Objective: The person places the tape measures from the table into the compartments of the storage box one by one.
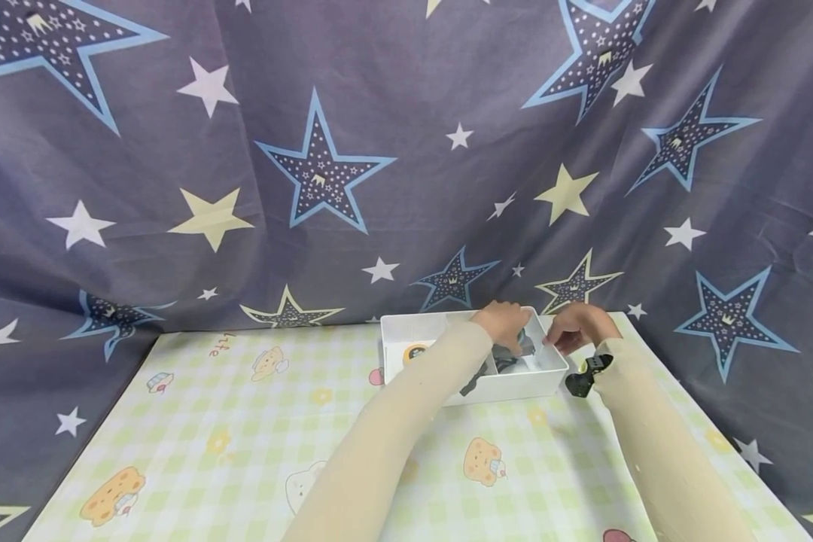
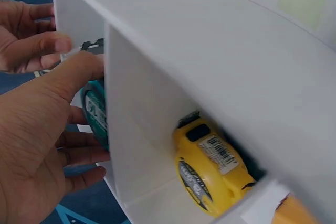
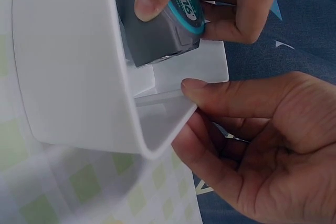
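A white divided box (image 1: 406, 331) stands at the far side of the table. My left hand (image 1: 511, 340) reaches into its right compartment and grips a grey tape measure with a teal face (image 3: 163, 24), thumb on top. From the left wrist, that tape measure (image 2: 95, 115) shows as a teal edge behind the divider, past my left hand (image 2: 42, 145). A yellow tape measure (image 2: 210, 174) lies in the neighbouring compartment and also shows as a yellow tape measure (image 1: 416, 351) from the head. My right hand (image 3: 252, 145) pinches the box's right corner (image 3: 157, 129), thumb on the rim.
The table carries a green checked cloth with cartoon prints (image 1: 244, 452). A star-patterned blue curtain (image 1: 325, 173) hangs close behind the box and drapes down both sides. A black wrist camera (image 1: 586, 375) sits on my right sleeve.
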Available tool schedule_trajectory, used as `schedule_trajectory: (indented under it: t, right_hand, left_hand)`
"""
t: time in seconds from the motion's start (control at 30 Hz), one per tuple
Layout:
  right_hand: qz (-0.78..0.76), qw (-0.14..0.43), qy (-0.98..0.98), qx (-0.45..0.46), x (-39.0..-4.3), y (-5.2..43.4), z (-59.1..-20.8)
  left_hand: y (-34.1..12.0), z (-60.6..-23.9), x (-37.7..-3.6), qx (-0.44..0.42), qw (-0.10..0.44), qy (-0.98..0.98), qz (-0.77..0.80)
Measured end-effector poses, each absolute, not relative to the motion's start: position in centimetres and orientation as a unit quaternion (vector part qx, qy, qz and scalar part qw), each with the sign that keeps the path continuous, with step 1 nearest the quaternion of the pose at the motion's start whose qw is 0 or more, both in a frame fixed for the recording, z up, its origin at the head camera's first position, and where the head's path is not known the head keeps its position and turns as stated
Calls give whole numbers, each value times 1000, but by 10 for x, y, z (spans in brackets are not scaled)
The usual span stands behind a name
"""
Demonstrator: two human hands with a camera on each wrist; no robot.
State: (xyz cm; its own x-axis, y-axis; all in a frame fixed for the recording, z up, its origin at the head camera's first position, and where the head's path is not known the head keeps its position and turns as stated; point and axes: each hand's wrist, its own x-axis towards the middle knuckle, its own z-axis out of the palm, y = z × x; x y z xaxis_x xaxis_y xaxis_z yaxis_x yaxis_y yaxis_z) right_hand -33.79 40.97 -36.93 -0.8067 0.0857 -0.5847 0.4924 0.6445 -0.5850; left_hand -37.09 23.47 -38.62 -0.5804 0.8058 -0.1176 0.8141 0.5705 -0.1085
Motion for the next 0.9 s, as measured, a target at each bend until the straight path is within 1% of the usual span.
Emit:
schedule_trajectory:
  t: [0.37, 0.63, 0.9]
  right_hand:
    - [-388, 256, 872, 156, -345, 403, -365]
    - [-389, 247, 873, 160, -344, 402, -369]
    - [-382, 257, 874, 155, -336, 411, -374]
  left_hand:
    - [228, -387, -373, 423, 19, 899, -111]
    - [226, -392, -374, 405, 70, 908, -82]
    - [230, -392, -363, 406, 69, 908, -80]
